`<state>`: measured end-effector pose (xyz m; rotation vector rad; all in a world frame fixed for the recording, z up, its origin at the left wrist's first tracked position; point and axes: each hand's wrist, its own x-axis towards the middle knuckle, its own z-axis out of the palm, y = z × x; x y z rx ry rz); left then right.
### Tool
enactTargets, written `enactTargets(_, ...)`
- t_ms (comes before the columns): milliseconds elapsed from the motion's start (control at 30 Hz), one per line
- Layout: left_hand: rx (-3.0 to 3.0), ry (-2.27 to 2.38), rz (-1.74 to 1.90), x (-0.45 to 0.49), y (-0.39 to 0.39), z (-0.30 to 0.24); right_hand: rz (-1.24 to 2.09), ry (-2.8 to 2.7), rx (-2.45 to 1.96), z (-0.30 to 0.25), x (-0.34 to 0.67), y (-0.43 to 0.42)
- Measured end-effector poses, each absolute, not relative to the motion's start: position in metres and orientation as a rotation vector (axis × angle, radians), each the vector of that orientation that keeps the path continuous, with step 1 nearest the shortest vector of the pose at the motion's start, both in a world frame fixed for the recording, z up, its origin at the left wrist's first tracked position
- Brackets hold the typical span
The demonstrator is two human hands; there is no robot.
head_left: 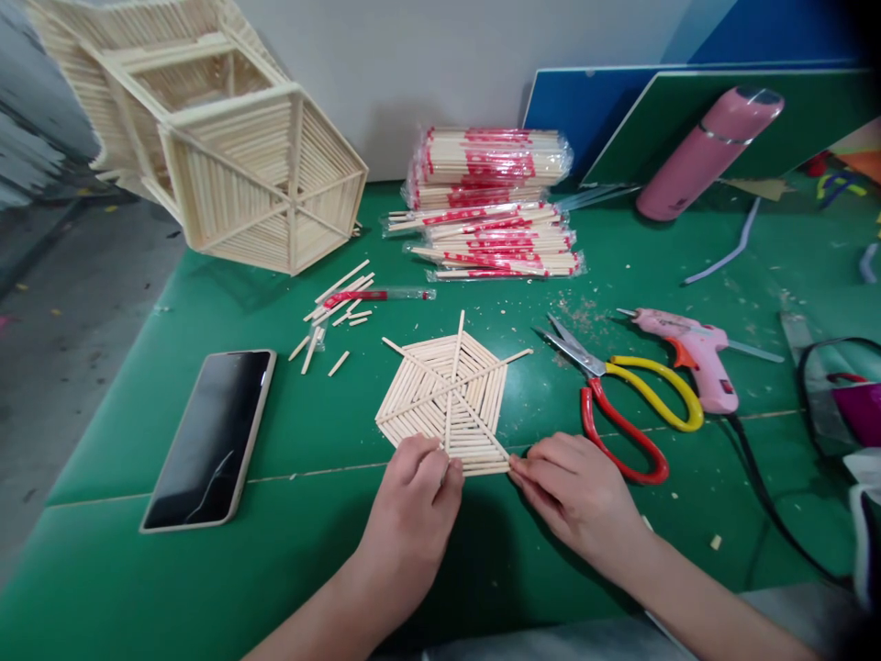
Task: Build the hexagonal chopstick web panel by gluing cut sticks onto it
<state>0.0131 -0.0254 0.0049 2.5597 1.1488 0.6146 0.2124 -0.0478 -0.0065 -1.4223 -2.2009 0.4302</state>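
A hexagonal panel of thin wooden sticks point(440, 384) lies flat on the green table, with crossed spokes on top whose ends stick out past the far edge. Along its near edge runs a wooden stick point(485, 469). My left hand point(417, 505) is closed at the left part of that stick, its fingertips pressed together and partly hiding the panel's edge. At the near right corner, my right hand point(574, 487) pinches the stick's other end between thumb and fingers. Scissors point(593, 365) with one red and one yellow handle lie open just beyond my right hand.
A pink glue gun point(695, 353) with a black cord lies at right. A phone point(210, 441) is at left. Stick offcuts point(344, 298), wrapped chopstick packs point(492, 202), a pink bottle point(708, 156) and a large stick-built structure point(265, 179) stand or lie farther back.
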Motion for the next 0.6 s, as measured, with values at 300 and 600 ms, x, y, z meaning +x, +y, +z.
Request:
enactTargets(300,2.491,1.151,0.623,0.006,-0.028,-0.001,0.48,-2.121,-1.43,-0.009,0.213,-0.051)
enactTargets(600,2.405,1.032,0.625,-0.009,-0.026,0.0,0.481,-2.12,-1.4,-0.011,0.216,-0.049)
